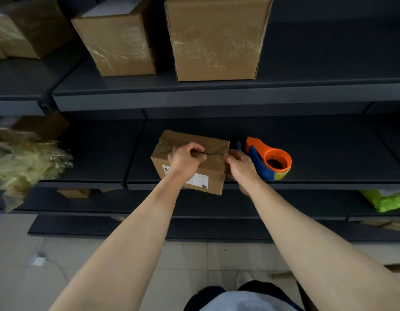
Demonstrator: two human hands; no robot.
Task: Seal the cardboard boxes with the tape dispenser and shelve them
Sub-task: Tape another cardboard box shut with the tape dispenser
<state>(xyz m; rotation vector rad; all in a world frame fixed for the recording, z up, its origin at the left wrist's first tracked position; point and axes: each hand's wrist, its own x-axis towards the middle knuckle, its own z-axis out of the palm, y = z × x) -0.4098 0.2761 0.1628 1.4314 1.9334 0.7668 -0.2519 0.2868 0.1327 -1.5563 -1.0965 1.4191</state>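
Two hands are set on a small cardboard box (213, 173), which lies at the front edge of a dark shelf (329, 153), directly under the fingers. The left hand (185, 159) is curled over the box top, its fingers (195, 147) bunched together and pinched with the thumb on the middle seam. The right hand (239, 167) is pinched on the same seam at the box's right end, thumb and forefinger pressed together. An orange and blue tape dispenser (266, 158) is seen just beyond the right fingers, on the same shelf. Two larger taped boxes (217, 41) are stood one level above the fingers, and crumpled film (26, 162) is heaped well to their left.
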